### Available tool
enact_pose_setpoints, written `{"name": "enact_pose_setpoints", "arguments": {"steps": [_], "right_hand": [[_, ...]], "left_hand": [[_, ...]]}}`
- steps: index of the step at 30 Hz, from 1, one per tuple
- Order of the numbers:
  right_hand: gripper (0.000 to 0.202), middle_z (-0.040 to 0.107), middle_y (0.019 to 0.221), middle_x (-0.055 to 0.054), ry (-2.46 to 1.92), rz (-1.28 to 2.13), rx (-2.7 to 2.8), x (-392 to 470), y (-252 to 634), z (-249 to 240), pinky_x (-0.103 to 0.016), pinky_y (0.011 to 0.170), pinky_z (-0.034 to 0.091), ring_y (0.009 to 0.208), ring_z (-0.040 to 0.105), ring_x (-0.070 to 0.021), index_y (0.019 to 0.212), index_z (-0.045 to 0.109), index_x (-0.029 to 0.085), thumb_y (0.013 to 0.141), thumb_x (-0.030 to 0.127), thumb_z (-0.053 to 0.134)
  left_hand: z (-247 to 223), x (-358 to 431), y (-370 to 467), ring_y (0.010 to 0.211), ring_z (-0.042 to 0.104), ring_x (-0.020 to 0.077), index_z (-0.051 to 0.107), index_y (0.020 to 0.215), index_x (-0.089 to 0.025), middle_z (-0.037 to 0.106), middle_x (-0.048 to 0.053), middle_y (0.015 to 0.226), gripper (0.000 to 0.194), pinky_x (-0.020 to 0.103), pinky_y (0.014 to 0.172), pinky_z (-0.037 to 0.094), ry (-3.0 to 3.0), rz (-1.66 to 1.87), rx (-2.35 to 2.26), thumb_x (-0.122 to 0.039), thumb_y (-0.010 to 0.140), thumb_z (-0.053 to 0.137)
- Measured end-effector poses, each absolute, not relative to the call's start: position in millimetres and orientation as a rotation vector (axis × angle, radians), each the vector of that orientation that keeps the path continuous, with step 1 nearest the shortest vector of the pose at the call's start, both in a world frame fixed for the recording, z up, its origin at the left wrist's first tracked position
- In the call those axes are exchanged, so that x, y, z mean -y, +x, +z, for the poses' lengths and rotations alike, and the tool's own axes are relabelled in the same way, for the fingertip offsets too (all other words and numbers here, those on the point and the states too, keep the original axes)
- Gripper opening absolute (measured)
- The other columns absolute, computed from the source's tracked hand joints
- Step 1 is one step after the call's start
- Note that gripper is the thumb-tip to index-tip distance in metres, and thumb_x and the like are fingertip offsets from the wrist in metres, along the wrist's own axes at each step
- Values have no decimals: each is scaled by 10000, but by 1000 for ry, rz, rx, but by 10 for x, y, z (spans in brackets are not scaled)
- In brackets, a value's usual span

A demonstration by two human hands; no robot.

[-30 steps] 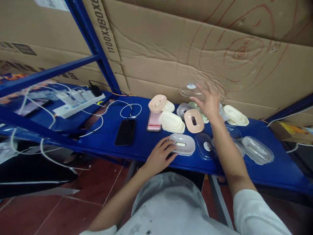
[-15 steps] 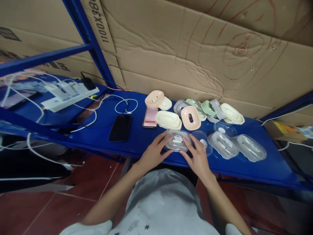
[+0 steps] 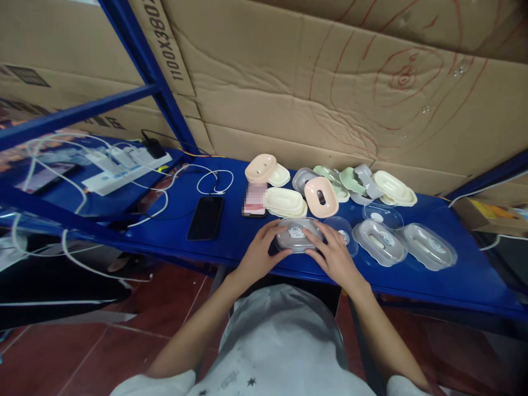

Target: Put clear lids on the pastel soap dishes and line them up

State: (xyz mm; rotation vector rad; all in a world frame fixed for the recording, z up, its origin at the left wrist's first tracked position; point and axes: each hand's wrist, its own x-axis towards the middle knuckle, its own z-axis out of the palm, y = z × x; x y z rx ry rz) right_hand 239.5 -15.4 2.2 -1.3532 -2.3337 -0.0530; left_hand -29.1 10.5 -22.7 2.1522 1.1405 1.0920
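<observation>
Dish in hand: an oval, pale grey plastic dish (image 3: 303, 243) under a domed, transparent plastic lid (image 3: 284, 239), with a whitish sticker (image 3: 296, 231) on top; glare and the fingers blur the slot and seam, so whether the rim is fully seated cannot be told.
Where it is: near the front edge of the blue tabletop (image 3: 243, 236), between both hands, long side toward the person.
Left hand (image 3: 260, 252): fingers curved over the left end, thumb at the near edge, gripping the lidded dish.
Right hand (image 3: 335, 256): fingers spread across the right end, thumb at the near side, gripping the same dish.
Just right: a loose, clear oval cover (image 3: 344, 236), partly hidden by the right hand.
Farther right: two grey lidded dishes (image 3: 380, 242) side by side, another clear cover (image 3: 383, 216) behind them.
Behind: a peach rounded-rectangular plastic tray with a slot (image 3: 330, 201), and a stack of cream oval plastic trays (image 3: 284, 202) crowding the space beyond the hands; pale green plastic pieces (image 3: 350, 180) farther back.
Left side: a black phone (image 3: 205, 218) lying flat, well apart from the dish; white cables (image 3: 165, 201) beyond it.
Backdrop: brown cardboard (image 3: 264, 82) with red curved lines.
</observation>
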Motion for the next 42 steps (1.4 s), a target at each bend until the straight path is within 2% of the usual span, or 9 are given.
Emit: {"name": "enact_pose_setpoints", "arguments": {"steps": [5,10,15,20,25,28,32,37,42], "right_hand": [[637,408,1712,-136,-1336,-48,2364,137,2395,-19,-620,1236,417,1569,414,-350,1662,419,363,1058,424,615],[647,402,1713,-129,-1212,-88,2355,180,2444,-13,-572,1225,468,1560,435,-337,1659,425,361,1049,365,640],[750,424,1694,-62,-1210,-274,2154,485,2815,132,-619,1194,508,1514,497,-372,1661,369,482,1010,292,689],[707,489,1646,-77,-1616,-598,1539,1087,3509,245,-678,1169,492,1472,528,-433,1611,449,522,952,511,703],[743,560,1499,-245,-1859,-791,1069,1683,4255,-37,-643,1120,426,1496,459,-459,1539,529,566,822,703,668],[790,561,1468,-272,-1945,-816,904,1841,4657,-292,-662,1087,427,1476,478,-490,1517,579,531,765,761,659],[775,537,1499,-272,-2014,-775,820,1742,4958,-439,-688,1103,390,1430,512,-525,1465,657,476,754,783,650],[787,485,1559,-264,-2092,-668,881,1450,5021,-356,-748,1069,353,1504,426,-515,1529,579,496,802,795,577],[809,485,1589,-276,-2092,-595,1054,1304,5138,-337,-698,1126,347,1522,438,-461,1607,517,396,883,758,497]], "left_hand": [[-227,-143,-310,1427,583,305,587,1407,-262,592,130,1509,535,533,1213,484,2144,1065,-1155,-396,941,815],[-153,-101,-339,1396,600,315,593,1389,-268,607,137,1467,556,544,1183,512,2049,1145,-1001,-420,915,840],[-25,-49,-324,1490,538,297,363,1607,-332,423,157,1679,638,495,1160,557,1850,1181,-692,-430,1052,662],[92,-27,-121,1532,485,289,438,1597,-324,485,114,1652,550,534,1248,468,2244,977,-836,-324,1075,610],[80,-25,340,1604,375,312,415,1628,-323,335,97,1755,598,543,1270,410,2624,730,-683,-260,1067,612],[66,-67,561,1551,450,319,512,1563,-287,448,111,1689,522,544,1257,397,2715,703,-638,-227,1056,619],[109,-71,599,1319,608,307,668,1389,-256,648,113,1419,350,509,1148,470,2806,654,-621,-204,1046,615],[105,87,377,1141,620,266,691,1323,-262,664,93,1180,351,496,1102,475,2852,639,-653,-115,1031,563],[16,180,156,1152,615,268,660,1353,-246,662,104,1204,314,523,1120,452,2852,674,-757,-181,1065,553]]}}
